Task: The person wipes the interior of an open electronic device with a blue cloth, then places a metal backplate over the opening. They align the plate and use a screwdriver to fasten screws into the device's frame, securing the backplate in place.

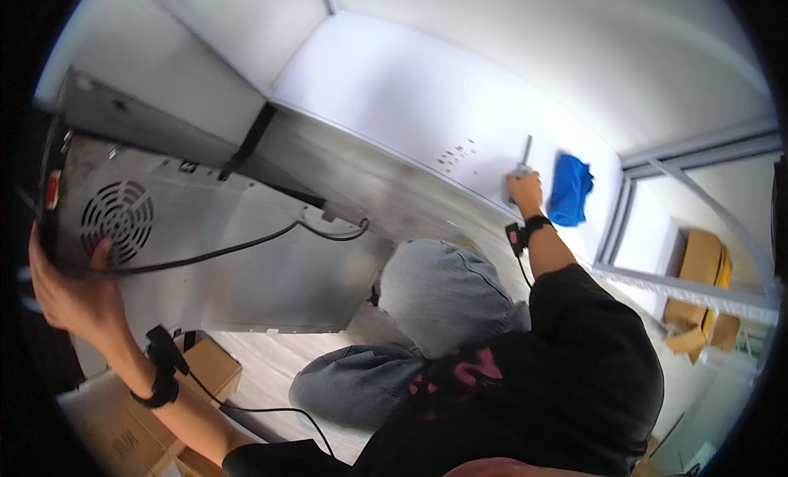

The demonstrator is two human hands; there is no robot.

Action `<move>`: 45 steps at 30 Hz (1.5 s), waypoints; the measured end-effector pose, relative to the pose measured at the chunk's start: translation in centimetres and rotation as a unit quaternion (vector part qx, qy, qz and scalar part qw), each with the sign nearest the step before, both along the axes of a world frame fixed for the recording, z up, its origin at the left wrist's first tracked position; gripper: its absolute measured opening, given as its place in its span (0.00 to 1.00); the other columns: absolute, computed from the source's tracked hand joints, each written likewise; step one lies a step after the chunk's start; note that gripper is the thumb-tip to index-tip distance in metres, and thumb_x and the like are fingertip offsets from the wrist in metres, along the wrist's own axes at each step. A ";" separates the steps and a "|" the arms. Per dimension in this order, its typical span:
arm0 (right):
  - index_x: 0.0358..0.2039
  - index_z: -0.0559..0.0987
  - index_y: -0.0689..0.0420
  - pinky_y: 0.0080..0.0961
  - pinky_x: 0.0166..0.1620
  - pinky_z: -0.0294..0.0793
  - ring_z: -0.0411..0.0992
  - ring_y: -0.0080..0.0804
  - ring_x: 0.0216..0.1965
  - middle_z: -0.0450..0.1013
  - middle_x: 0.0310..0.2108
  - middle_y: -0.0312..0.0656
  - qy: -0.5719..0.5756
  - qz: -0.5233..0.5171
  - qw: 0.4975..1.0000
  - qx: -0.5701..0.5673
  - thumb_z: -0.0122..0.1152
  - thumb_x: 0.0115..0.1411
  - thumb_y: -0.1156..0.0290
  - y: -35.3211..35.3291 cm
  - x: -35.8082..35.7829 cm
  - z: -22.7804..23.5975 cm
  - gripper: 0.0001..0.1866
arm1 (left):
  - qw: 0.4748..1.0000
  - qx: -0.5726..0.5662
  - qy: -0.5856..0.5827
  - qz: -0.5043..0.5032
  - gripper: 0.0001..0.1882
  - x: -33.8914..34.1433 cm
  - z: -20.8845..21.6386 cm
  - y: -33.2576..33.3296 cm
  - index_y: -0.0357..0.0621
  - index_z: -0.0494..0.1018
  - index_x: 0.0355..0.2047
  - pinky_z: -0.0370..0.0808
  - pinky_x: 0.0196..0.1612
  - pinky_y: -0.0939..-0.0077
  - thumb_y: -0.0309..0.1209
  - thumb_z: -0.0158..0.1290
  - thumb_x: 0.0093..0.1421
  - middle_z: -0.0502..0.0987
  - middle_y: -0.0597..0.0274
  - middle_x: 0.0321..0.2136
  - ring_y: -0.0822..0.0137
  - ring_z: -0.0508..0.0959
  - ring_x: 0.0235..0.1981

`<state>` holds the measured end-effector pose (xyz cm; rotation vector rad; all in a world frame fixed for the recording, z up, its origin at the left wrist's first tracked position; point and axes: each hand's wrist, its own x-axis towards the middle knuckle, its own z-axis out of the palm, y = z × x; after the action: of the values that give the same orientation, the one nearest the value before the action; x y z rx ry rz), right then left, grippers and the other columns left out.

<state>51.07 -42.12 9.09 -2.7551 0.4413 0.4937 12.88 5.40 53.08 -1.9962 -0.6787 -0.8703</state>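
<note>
A grey metal computer case (pixel 271 255) with a round slotted fan vent (pixel 117 221) fills the left side. My left hand (pixel 78 300) grips its left end, thumb on the panel by the vent and fingers around the edge. A black cable (pixel 222 255) runs across the panel from near that hand. Far to the right, my right hand (pixel 526 191) is closed around a screwdriver (pixel 524 157), whose thin shaft points away over the white tabletop (pixel 394 75). Several small screws (pixel 456 155) lie scattered left of it. A crumpled blue bag or cloth (pixel 570 190) rests just right of that hand.
Cardboard boxes (pixel 148 419) stand on the floor at lower left. More cardboard (pixel 698 280) lies at the right beyond a metal frame (pixel 689 292). My bent knees (pixel 447 292) are between the case and the table. Each wrist wears a black strap with a cable.
</note>
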 end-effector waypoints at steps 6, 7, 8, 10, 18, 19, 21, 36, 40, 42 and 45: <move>0.39 0.74 0.61 0.37 0.39 0.74 0.76 0.41 0.32 0.75 0.30 0.46 -0.184 0.048 0.964 0.184 0.61 0.56 0.57 -1.3 3.7 -1.7 0.19 | 0.994 -0.040 -0.033 -0.096 0.45 3.7 0.6 -3.7 0.45 0.70 0.52 0.72 0.47 0.62 0.27 0.71 0.26 0.77 0.56 0.44 0.51 0.76 0.46; 0.39 0.74 0.60 0.32 0.34 0.74 0.75 0.34 0.29 0.74 0.28 0.42 -0.180 0.072 0.938 0.287 0.59 0.59 0.59 0.7 4.3 -0.6 0.17 | 0.991 -0.067 -0.035 -0.111 0.44 3.4 0.9 -3.6 0.46 0.69 0.52 0.68 0.49 0.61 0.27 0.70 0.28 0.76 0.58 0.47 0.53 0.74 0.49; 0.40 0.74 0.59 0.27 0.30 0.74 0.74 0.28 0.26 0.72 0.27 0.38 -0.172 0.093 0.903 0.382 0.57 0.62 0.61 2.4 5.2 1.5 0.14 | 0.993 -0.074 -0.052 -0.077 0.44 3.3 0.4 -3.9 0.48 0.68 0.54 0.63 0.53 0.62 0.27 0.69 0.30 0.73 0.62 0.51 0.57 0.71 0.53; 0.43 0.74 0.58 0.16 0.21 0.69 0.70 0.18 0.21 0.69 0.25 0.33 -0.049 0.072 0.823 0.561 0.53 0.65 0.63 10.7 -0.1 14.0 0.13 | 0.995 -0.069 -0.056 -0.050 0.49 1.8 0.0 -4.5 0.48 0.66 0.56 0.60 0.56 0.65 0.28 0.72 0.27 0.72 0.60 0.53 0.58 0.70 0.56; 0.55 0.63 0.55 0.15 0.26 0.68 0.70 0.20 0.29 0.70 0.38 0.37 -0.003 0.377 0.634 0.676 0.54 0.53 0.81 17.9 -10.4 32.3 0.28 | 0.989 -0.078 -0.081 -0.098 0.47 2.4 0.0 -4.0 0.49 0.66 0.56 0.58 0.57 0.66 0.23 0.69 0.30 0.71 0.67 0.53 0.62 0.69 0.55; 0.54 0.62 0.56 0.17 0.34 0.69 0.70 0.21 0.36 0.68 0.41 0.38 0.045 0.406 0.621 0.669 0.54 0.51 0.86 18.0 -11.3 32.7 0.29 | 0.989 -0.075 -0.083 -0.096 0.47 2.3 -0.1 -3.9 0.50 0.66 0.56 0.58 0.57 0.66 0.23 0.68 0.30 0.71 0.68 0.52 0.62 0.69 0.55; 0.51 0.65 0.59 0.18 0.42 0.69 0.70 0.24 0.39 0.70 0.41 0.40 -0.030 0.450 0.617 0.645 0.58 0.52 0.87 18.7 -14.5 33.1 0.25 | 0.990 -0.068 -0.081 -0.097 0.46 2.0 -0.3 -3.6 0.50 0.67 0.56 0.58 0.57 0.66 0.22 0.68 0.30 0.71 0.68 0.52 0.63 0.69 0.55; 0.41 0.76 0.65 0.25 0.43 0.74 0.76 0.36 0.39 0.76 0.39 0.52 -0.418 0.445 0.579 0.541 0.67 0.49 0.83 20.7 -20.1 34.6 0.17 | 0.984 -0.071 -0.103 -0.125 0.45 2.1 -0.5 -3.2 0.50 0.67 0.55 0.58 0.58 0.66 0.19 0.65 0.30 0.70 0.70 0.52 0.64 0.68 0.54; 0.41 0.76 0.65 0.24 0.42 0.74 0.76 0.36 0.39 0.75 0.39 0.52 -0.386 0.420 0.599 0.562 0.67 0.49 0.83 20.9 -20.4 34.4 0.17 | 0.985 -0.069 -0.101 -0.123 0.45 1.9 -0.5 -3.2 0.51 0.67 0.55 0.58 0.57 0.66 0.19 0.66 0.30 0.70 0.70 0.52 0.64 0.68 0.54; 0.41 0.76 0.65 0.24 0.42 0.74 0.76 0.35 0.40 0.75 0.40 0.52 -0.376 0.419 0.603 0.565 0.67 0.49 0.83 21.0 -20.5 34.2 0.17 | 0.985 -0.069 -0.099 -0.123 0.45 1.9 -0.7 -3.0 0.51 0.67 0.55 0.58 0.57 0.66 0.19 0.66 0.30 0.70 0.70 0.52 0.64 0.68 0.54; 0.41 0.76 0.65 0.24 0.43 0.74 0.76 0.35 0.40 0.75 0.40 0.51 -0.374 0.415 0.604 0.568 0.67 0.49 0.83 21.2 -20.5 34.1 0.17 | 0.985 -0.068 -0.099 -0.121 0.45 1.8 -0.6 -2.9 0.51 0.67 0.55 0.58 0.57 0.66 0.19 0.66 0.30 0.70 0.70 0.52 0.64 0.69 0.54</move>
<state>30.54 -20.96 43.18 -1.4273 -1.0579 -0.2393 14.70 2.54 52.51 -2.1649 -0.6274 -1.2072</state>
